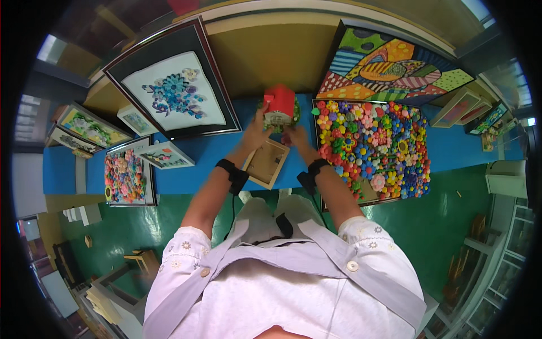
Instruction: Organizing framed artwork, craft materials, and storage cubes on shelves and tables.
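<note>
1. The red-roofed model house [280,105] stands near the worktop's [210,151] back edge.
2. Your left hand [257,134] and right hand [296,137] flank its front, perhaps to steady it; blur means I cannot tell whether your fingers grip.
3. The wooden frame [267,163] lies nearer the front edge.

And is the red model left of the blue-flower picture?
No, the red model is right of the blue-flower picture, between it and the patterned painting.
</note>
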A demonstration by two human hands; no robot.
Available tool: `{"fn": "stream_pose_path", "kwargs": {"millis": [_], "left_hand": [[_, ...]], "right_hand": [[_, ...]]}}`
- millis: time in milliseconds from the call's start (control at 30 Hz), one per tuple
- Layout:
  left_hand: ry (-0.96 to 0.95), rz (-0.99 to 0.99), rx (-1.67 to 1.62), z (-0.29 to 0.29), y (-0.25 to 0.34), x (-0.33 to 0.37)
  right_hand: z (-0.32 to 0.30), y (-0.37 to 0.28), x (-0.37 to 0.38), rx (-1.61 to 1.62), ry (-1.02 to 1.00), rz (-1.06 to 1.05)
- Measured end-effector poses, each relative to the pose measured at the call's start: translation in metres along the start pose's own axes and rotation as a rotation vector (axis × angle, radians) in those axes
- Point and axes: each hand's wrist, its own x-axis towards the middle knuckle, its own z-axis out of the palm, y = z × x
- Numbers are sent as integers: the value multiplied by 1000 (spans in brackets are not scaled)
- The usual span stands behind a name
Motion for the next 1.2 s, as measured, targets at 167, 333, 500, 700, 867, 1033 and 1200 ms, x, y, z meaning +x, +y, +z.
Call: {"fn": "stream_pose_path", "kwargs": {"millis": [167,333,500,700,867,1033,1200], "left_hand": [[-166,-367,108,-56,40,-20],[-616,60,720,-76,48,-87],[-525,91,420,-70,25,-88],[-216,-96,57,-73,32,-72],[-95,-458,277,-74,33,-57],[183,-523,266,-78,15,-71],[267,-574,238,-82,5,-69]], "right_hand": [[-18,-8,-37,-283,183,-251],[4,-16,-120,-866,67,-677],[15,4,-119,-930,15,-808],[15,1,-88,-273,-126,-499],[38,-26,-63,-191,39,-419],[62,-26,-42,-250,98,-471],[80,-22,-32,-191,195,-445]]}}
